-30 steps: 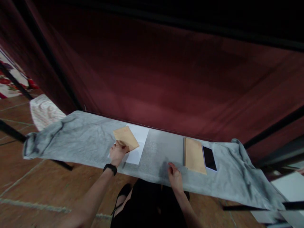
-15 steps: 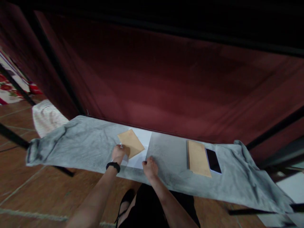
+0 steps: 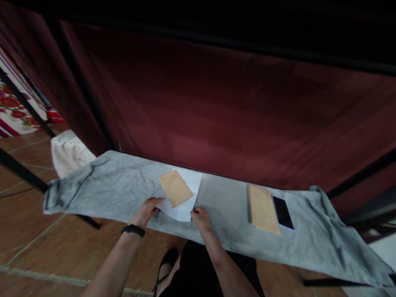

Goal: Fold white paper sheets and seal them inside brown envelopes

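Head view: my left grip (image 3: 149,208) is pinching the near left corner of the white paper (image 3: 182,213), and my right grip (image 3: 201,218) is pinching its near right corner. The brown envelope (image 3: 175,188) is lying on that paper, just beyond and between my two grips, nearer the left one.

Grey cloth-covered table (image 3: 222,198): white paper (image 3: 186,209), brown envelope stack (image 3: 264,209), phone (image 3: 282,212).
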Motion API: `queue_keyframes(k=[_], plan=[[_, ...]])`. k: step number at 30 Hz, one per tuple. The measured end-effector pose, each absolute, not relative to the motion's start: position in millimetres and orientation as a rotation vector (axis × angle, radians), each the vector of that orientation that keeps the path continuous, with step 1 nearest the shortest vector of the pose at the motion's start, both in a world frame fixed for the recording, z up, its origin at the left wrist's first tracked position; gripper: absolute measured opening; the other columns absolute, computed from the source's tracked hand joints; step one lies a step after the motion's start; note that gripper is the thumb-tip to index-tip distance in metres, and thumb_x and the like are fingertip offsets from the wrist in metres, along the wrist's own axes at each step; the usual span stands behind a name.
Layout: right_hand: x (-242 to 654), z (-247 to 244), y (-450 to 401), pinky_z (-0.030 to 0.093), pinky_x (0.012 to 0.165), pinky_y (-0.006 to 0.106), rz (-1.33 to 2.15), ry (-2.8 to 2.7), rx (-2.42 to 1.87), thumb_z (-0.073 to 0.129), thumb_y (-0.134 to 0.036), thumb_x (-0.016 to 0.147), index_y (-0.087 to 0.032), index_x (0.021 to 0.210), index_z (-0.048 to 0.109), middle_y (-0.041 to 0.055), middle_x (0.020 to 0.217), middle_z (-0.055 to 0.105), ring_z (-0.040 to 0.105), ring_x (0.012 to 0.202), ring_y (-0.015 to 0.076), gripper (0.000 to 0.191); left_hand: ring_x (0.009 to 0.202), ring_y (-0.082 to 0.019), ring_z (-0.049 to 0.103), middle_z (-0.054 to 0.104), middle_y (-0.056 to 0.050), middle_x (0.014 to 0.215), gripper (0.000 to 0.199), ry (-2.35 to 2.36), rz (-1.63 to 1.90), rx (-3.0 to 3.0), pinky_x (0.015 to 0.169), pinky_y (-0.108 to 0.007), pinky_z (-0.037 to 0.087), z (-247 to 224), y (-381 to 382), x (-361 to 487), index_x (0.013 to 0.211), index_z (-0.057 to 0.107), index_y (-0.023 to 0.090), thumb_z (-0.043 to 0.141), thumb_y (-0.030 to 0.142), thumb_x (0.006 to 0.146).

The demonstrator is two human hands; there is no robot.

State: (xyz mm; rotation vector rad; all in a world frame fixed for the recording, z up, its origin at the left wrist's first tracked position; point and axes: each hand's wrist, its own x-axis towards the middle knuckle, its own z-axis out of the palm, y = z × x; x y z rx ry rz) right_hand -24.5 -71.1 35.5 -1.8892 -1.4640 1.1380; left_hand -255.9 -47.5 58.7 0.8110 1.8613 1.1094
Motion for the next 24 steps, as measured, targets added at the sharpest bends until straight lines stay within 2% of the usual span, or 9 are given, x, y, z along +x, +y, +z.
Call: queue_keyframes(k=[3,6,9,12,15,18,21,23,24], plan=[[-18.5,36.4,-76.5,0.055,0.061,0.024,1.234,-1.32,-1.806,0.048,-0.02,0.084,-0.019,0.086,0.065,0.0045,0.085,0.075,0.072,0.078,0.0185,0.017,0.063,-0.016,0.064,0.066,-0.001,0.067,0.019,1.734,1.097,0.711,0.053,-0.024,0.047,59.3,-52.4,-244.4,0.074,0.06,0.017,0.075,0.022,0.063],[-8.6,35.7,-85.6,0.056,0.057,0.024,1.304,-1.168,-1.705,0.048,-0.025,0.085,-0.019,0.093,0.061,0.0047,0.088,0.074,0.072,0.072,0.0172,0.016,0.065,-0.017,0.066,0.068,0.0,0.069,0.027,1.66,1.068,0.638,0.056,-0.025,0.049,56.5,-61.6,-227.3,0.08,0.061,0.017,0.078,0.019,0.059],[13.7,30.7,-96.5,0.056,0.053,0.027,1.389,-0.967,-1.542,0.059,-0.033,0.079,-0.02,0.093,0.058,0.0008,0.073,0.07,0.068,0.058,0.017,0.019,0.069,-0.019,0.068,0.071,-0.001,0.073,0.038,1.594,1.026,0.608,0.057,-0.027,0.05,49.0,-78.2,-206.7,0.086,0.065,0.018,0.083,0.025,0.053],[51.0,23.8,-111.2,0.054,0.047,0.03,1.387,-0.779,-1.438,0.076,-0.043,0.062,-0.021,0.087,0.058,-0.0022,0.06,0.064,0.061,0.047,0.017,0.038,0.058,-0.017,0.063,0.066,0.001,0.063,0.044,1.498,1.026,0.632,0.051,-0.024,0.044,35.5,-96.6,-186.9,0.081,0.065,0.017,0.084,0.042,0.051],[91.9,17.7,-130.0,0.053,0.047,0.032,1.33,-0.7,-1.44,0.081,-0.055,0.051,-0.021,0.082,0.055,-0.0029,0.061,0.062,0.06,0.046,0.017,0.053,0.044,-0.011,0.052,0.057,0.004,0.052,0.042,1.454,1.035,0.817,0.045,-0.022,0.036,20.3,-107.7,-168.4,0.073,0.062,0.017,0.077,0.051,0.055],[120.5,11.1,-147.8,0.055,0.049,0.032,1.28,-0.627,-1.441,0.082,-0.058,0.047,-0.022,0.084,0.053,-0.0045,0.062,0.06,0.061,0.049,0.0173,0.06,0.042,-0.011,0.048,0.054,0.004,0.051,0.035,1.538,1.039,0.972,0.045,-0.024,0.037,13.8,-106.3,-149.6,0.075,0.06,0.018,0.068,0.051,0.066],[133.6,2.5,-159.9,0.055,0.048,0.033,1.255,-0.531,-1.439,0.084,-0.054,0.044,-0.021,0.09,0.052,-0.0049,0.061,0.061,0.061,0.048,0.0183,0.064,0.062,-0.018,0.061,0.063,-0.001,0.07,0.028,1.727,1.125,1.234,0.059,-0.029,0.049,21.4,-95.7,-132.1,0.095,0.062,0.018,0.057,0.041,0.08],[138.8,-2.2,-165.3,0.056,0.048,0.034,1.236,-0.482,-1.425,0.085,-0.051,0.044,-0.021,0.093,0.052,-0.0048,0.062,0.062,0.062,0.048,0.0187,0.066,0.095,-0.022,0.065,0.068,-0.009,0.103,0.033,1.799,1.114,1.633,0.082,-0.035,0.052,29.5,-87.2,-123.2,0.115,0.061,0.019,0.053,0.029,0.085],[141.5,-3.6,-167.6,0.057,0.049,0.034,1.227,-0.464,-1.41,0.085,-0.05,0.045,-0.021,0.094,0.052,-0.0046,0.063,0.064,0.062,0.049,0.0188,0.066,0.112,-0.024,0.061,0.064,-0.011,0.119,0.038,1.788,1.041,1.85,0.093,-0.038,0.049,32.6,-83.1,-119.9,0.123,0.059,0.02,0.052,0.022,0.085]])
